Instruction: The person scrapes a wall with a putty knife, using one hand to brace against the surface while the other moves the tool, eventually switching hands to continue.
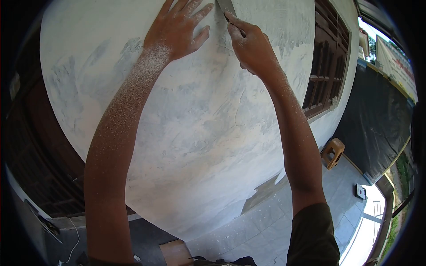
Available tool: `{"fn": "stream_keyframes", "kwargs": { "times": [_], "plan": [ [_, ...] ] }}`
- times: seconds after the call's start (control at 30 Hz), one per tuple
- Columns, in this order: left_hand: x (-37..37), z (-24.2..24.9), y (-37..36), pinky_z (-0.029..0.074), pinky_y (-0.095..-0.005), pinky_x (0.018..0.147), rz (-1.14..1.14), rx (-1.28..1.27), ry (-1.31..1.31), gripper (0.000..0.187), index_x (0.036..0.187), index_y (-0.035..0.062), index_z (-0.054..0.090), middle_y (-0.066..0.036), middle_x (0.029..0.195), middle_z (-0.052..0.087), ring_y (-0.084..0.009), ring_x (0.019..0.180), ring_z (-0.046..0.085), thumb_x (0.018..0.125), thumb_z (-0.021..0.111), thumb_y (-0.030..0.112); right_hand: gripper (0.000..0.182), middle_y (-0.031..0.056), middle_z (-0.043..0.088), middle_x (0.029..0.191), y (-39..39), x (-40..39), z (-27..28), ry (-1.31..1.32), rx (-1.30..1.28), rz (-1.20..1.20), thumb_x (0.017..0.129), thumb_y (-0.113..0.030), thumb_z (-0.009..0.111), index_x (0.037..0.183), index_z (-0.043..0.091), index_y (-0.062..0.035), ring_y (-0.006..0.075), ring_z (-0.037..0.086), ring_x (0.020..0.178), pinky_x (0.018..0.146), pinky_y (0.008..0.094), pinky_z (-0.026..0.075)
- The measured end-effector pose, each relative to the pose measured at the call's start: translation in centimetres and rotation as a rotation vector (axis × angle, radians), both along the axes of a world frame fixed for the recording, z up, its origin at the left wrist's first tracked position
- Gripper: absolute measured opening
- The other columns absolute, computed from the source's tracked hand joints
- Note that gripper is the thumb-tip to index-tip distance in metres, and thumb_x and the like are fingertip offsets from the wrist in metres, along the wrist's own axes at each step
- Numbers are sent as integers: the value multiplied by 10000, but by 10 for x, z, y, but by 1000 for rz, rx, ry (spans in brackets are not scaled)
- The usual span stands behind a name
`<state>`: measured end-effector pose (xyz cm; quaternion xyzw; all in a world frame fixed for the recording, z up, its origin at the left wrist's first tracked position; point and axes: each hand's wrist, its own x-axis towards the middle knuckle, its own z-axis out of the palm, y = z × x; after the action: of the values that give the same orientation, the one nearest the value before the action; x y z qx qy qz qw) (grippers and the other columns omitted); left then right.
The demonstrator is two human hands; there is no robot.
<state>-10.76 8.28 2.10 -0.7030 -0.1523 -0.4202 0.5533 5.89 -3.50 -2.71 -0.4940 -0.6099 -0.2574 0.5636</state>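
The scraper (227, 6) is a thin flat blade at the very top of the wall (195, 133). Only a small bit of it shows, because the rest runs off the top of the picture. The blade lies against the wall.

The right hand (250, 44) holds the scraper. Its fingers (234, 22) are closed tight around the handle, and one finger is stretched along the blade. The left hand (177, 29) is just beside it, to the left. It holds nothing. Its fingers are spread apart and pressed flat on the wall. Both arms reach up high and have white dust all over them.

The wall is white and grey, with patchy smears. Low on the wall, a dark patch (262, 195) is still bare. To the right of the wall is a brown window (326, 66). Below the wall is a tiled floor (266, 226) with white specks on it. A small wooden stool (333, 153) stands on the floor, near the wall's right end.

The blade could slip, I think, because the arms are stretched so far up. Then it could dig a mark into the smooth wall or nick the left hand, which is very close. Dust could also fall down toward the person's eyes.
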Motion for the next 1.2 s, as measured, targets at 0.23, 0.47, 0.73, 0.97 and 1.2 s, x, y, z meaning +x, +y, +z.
{"fn": "stream_keyframes", "kwargs": {
  "times": [0.23, 0.47, 0.73, 0.97, 1.2],
  "plan": [
    [1, 2, 6, 74, -502, 1256, -31, 34, -8, 644, 1516, 88, 395, -146, 1625, 280, -294, 1527, 188, 993, 446, 460, 412, 125, 727, 825, 1, 4, -19, -54, 57, -14, 1056, -292, 461, 1422, 571, -140, 93, 504, 467, 510, 294, 493],
    [-2, -1, 0, 91, -509, 1253, -29, -2, -11, 641, 1510, 88, 408, -150, 1623, 283, -298, 1524, 196, 989, 460, 458, 409, 121, 716, 789, -6, 3, -16, -39, -1, -15, 1059, -306, 461, 1419, 575, -149, 99, 484, 438, 496, 274, 489],
    [-3, 0, -3, 92, -523, 1250, -12, -10, 9, 639, 1510, 84, 405, -153, 1625, 277, -311, 1525, 186, 994, 453, 457, 398, 122, 700, 752, -14, 1, 3, -27, -65, -13, 1061, -297, 464, 1415, 581, -158, 99, 470, 431, 482, 269, 481],
    [-1, 1, -2, 91, -519, 1251, -16, 10, 11, 640, 1508, 80, 405, -154, 1617, 294, -306, 1523, 193, 990, 467, 451, 389, 137, 727, 827, -9, 0, 2, -17, -42, -34, 1063, -296, 465, 1407, 592, -167, 96, 495, 475, 533, 278, 484],
    [-1, 0, -2, 96, -513, 1251, -15, 3, 3, 638, 1506, 80, 410, -161, 1607, 310, -304, 1517, 212, 989, 474, 448, 396, 121, 715, 780, -7, 1, -13, -97, 66, -16, 1064, -301, 465, 1405, 589, -142, 84, 482, 455, 463, 246, 454]
  ]
}}
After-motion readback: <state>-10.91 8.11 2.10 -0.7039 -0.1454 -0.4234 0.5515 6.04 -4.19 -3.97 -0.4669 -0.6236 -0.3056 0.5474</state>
